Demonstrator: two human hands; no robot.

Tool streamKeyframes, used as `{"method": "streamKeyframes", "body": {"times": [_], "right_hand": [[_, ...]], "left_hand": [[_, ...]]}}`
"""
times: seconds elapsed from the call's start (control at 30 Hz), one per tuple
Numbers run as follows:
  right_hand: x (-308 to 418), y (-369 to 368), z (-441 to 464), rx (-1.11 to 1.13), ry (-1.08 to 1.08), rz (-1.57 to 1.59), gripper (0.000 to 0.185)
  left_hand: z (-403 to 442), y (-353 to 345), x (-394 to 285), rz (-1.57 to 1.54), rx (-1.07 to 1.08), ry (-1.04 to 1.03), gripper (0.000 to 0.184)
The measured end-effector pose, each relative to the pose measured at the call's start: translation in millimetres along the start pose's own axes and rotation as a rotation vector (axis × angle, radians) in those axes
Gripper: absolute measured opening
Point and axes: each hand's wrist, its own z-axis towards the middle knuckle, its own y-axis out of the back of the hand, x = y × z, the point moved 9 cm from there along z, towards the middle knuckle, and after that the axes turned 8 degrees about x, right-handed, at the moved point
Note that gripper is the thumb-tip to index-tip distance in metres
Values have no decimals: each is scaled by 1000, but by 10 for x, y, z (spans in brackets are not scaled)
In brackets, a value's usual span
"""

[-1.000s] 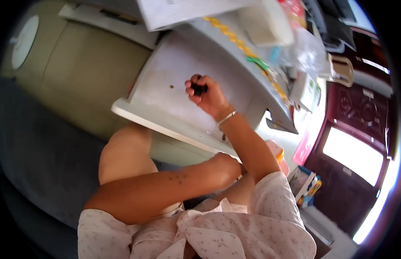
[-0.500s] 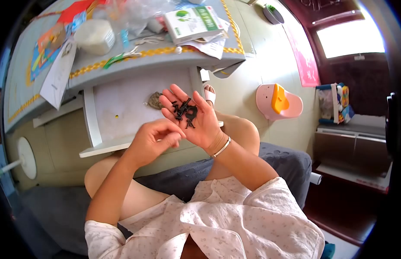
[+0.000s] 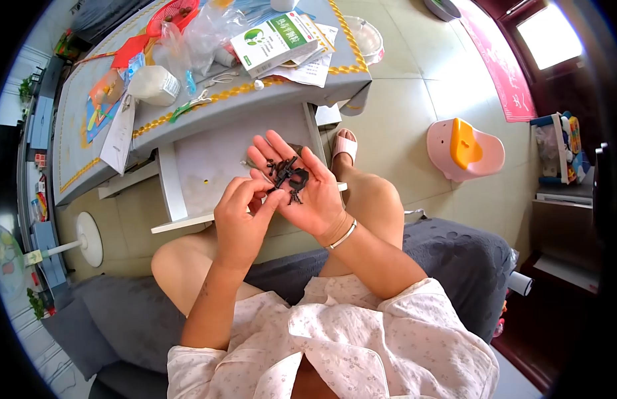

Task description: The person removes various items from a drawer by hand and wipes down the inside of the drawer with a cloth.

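My right hand (image 3: 312,193) is palm up and slightly cupped, a white bangle (image 3: 342,235) on its wrist. Small black pieces (image 3: 282,171) lie in its palm, some thin and screw-like, one curved; their exact kind is unclear. My left hand (image 3: 245,209) touches the edge of that palm, thumb and forefinger pinched at a small black piece (image 3: 272,191). Both hands are over the front of a pulled-out white drawer (image 3: 209,149). A roundish object inside the drawer is mostly hidden behind my right hand.
On the grey-covered table (image 3: 189,126) are a green-and-white box (image 3: 275,43), a white tub (image 3: 153,86), plastic bags (image 3: 212,36) and papers. A pink potty (image 3: 465,149) stands on the tiled floor at right. The round white base of a stand (image 3: 90,239) is at left.
My left hand has moved in to my right palm, and its fingertips now pinch among the black pieces. The whole view has shifted; my right hand stays palm up.
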Motion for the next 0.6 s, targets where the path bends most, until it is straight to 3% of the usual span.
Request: {"method": "streamKeyframes", "body": {"times": [0.07, 0.13, 0.3, 0.6], "right_hand": [[46, -12, -32, 16, -9, 24, 51], [59, -39, -65, 49, -38, 162, 50], [62, -120, -71, 15, -43, 217, 50], [138, -85, -71, 22, -20, 123, 48]], "left_hand": [[-18, 26, -43, -34, -36, -30, 17], [-77, -74, 249, -458, 26, 330, 10], [-115, -255, 411, -938, 35, 446, 18], [-132, -305, 415, -1035, -7, 491, 22]]}}
